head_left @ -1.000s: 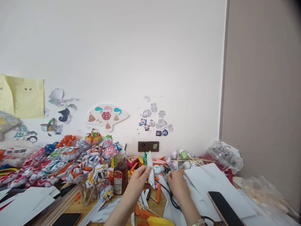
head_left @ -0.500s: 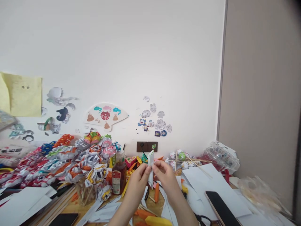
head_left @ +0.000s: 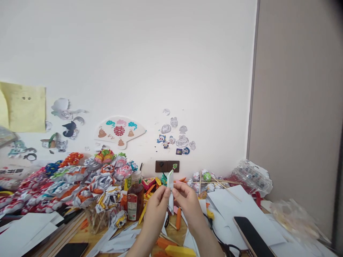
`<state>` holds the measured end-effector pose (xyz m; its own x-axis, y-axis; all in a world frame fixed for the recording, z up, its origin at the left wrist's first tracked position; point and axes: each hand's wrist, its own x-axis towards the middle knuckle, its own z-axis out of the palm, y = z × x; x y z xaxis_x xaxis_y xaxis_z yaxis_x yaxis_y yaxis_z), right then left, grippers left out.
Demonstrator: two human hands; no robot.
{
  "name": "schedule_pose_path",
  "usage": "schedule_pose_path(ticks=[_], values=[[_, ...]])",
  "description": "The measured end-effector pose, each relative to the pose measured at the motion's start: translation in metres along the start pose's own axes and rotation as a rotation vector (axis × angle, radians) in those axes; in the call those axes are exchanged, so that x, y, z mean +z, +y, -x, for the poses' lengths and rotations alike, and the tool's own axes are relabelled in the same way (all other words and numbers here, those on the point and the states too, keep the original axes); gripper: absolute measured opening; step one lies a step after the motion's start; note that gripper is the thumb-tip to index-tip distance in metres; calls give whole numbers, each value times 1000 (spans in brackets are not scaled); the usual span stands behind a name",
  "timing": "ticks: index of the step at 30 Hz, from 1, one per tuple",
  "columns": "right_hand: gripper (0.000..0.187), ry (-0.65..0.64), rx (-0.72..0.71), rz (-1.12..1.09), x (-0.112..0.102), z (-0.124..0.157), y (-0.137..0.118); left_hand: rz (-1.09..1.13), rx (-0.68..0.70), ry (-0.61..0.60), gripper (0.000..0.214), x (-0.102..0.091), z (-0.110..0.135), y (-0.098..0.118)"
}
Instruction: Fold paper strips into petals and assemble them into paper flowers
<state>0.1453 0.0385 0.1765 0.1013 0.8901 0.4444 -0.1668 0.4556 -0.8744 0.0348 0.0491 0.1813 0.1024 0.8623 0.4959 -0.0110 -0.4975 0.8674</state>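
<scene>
Between my two hands a narrow folded piece of white paper [head_left: 170,180] with a green edge stands upright, above the middle of the table. My left hand [head_left: 158,201] pinches it from the left with thumb and fingers. From the right, my right hand [head_left: 185,198] has thumb and forefinger closed on the same paper. The thumbs face each other across it, and the lower end shows below them. Under my hands lie orange [head_left: 178,218] and yellow folded paper pieces [head_left: 180,251] on the wooden table.
Many folded paper flowers [head_left: 102,182] heap up on the left, beside a brown bottle [head_left: 135,201]. White sheets [head_left: 227,210] and a phone [head_left: 253,235] lie on the right; another phone [head_left: 71,249] is front left. Behind stands a wall with a socket [head_left: 167,166].
My hands and the folded paper have shifted very slightly left. Both hands keep their pinch on the paper.
</scene>
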Motion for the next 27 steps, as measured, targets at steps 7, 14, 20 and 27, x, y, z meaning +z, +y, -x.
schedule_pose_path(ticks=[7,14,20,27], values=[[37,61,-108,40,4,1,-4,115,-46,3,50,2,0,-1],[42,55,-73,5,7,4,-8,310,-181,-180,49,1,4,14],[39,-18,-149,53,-7,3,-29,277,-198,-282,52,-2,-1,21],[36,-16,-177,6,-20,3,-36,126,-91,-285,57,6,6,27]])
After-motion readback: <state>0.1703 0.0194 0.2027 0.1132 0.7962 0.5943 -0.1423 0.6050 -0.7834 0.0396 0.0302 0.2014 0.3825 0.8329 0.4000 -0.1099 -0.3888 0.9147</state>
